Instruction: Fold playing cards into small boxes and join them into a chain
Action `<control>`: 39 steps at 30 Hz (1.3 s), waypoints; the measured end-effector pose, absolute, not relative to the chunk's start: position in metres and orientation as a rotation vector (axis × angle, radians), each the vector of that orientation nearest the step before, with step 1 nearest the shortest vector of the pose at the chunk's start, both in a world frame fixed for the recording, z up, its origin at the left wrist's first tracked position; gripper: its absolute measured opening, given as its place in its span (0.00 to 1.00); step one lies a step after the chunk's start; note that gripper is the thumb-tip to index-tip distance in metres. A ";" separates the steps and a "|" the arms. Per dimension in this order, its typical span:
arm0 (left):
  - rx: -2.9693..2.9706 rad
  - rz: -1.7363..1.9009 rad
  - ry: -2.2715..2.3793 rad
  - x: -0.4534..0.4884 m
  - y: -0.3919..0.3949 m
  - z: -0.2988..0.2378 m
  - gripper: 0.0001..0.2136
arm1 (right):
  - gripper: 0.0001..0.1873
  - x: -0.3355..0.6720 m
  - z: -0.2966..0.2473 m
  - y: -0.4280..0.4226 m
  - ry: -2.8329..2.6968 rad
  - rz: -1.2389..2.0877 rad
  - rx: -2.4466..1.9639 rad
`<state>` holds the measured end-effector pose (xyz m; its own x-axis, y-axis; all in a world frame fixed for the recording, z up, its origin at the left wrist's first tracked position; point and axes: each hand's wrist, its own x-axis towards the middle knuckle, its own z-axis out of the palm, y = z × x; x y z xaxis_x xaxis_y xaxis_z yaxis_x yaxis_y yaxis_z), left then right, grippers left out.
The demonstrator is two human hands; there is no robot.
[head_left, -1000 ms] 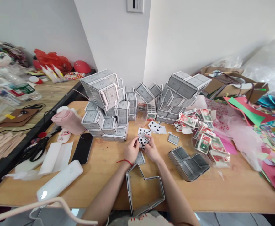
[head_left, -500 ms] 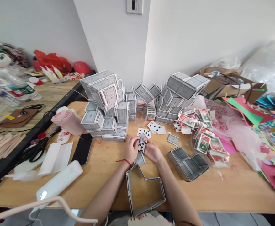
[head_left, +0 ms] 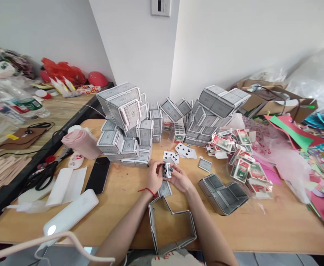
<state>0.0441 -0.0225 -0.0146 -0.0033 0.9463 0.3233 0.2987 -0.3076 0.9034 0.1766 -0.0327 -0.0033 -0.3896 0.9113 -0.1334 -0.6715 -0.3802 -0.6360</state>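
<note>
Both bare hands meet over the middle of the table, the left hand (head_left: 154, 177) and the right hand (head_left: 180, 180) each pinching one side of a small black-and-white paper playing card (head_left: 166, 170), which appears folded; its spade pips show and its crease is partly covered by fingers. A thin red cord bracelet (head_left: 150, 191) circles the left wrist.

Just below the hands lies a flat rectangular card with a grey patterned back (head_left: 165, 188). Beyond them, glossy white cards with black pips (head_left: 186, 151) overlap face up. Between the forearms stands an angular, open-centred frame of grey cards (head_left: 152, 223), its thin walls notched inward on the far side; a similar grey card form (head_left: 224, 195) sits to the right.

Behind, crisp-edged grey card blocks rise in a leaning left stack (head_left: 123, 129) and a right stack (head_left: 210, 107), the latter near crumpled red, green and white cardboard boxes (head_left: 241, 168). A soft pink rolled cloth (head_left: 80, 142) and a smooth black phone (head_left: 97, 175) rest at the left.

The tabletop (head_left: 123, 214) is smooth, light-brown wood with rounded corners, set before a plain white wall (head_left: 220, 44)
</note>
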 end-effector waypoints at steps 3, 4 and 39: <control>1.787 1.301 1.250 0.044 -0.023 -0.011 0.12 | 0.13 0.176 -0.003 -0.033 -0.622 1.921 -0.634; 1.823 1.297 1.240 0.044 -0.023 -0.010 0.13 | 0.13 0.176 -0.003 -0.033 -0.626 1.919 -0.645; 1.529 1.387 1.463 0.044 -0.030 -0.015 0.09 | 0.09 0.183 -0.003 -0.032 -0.359 1.627 -0.562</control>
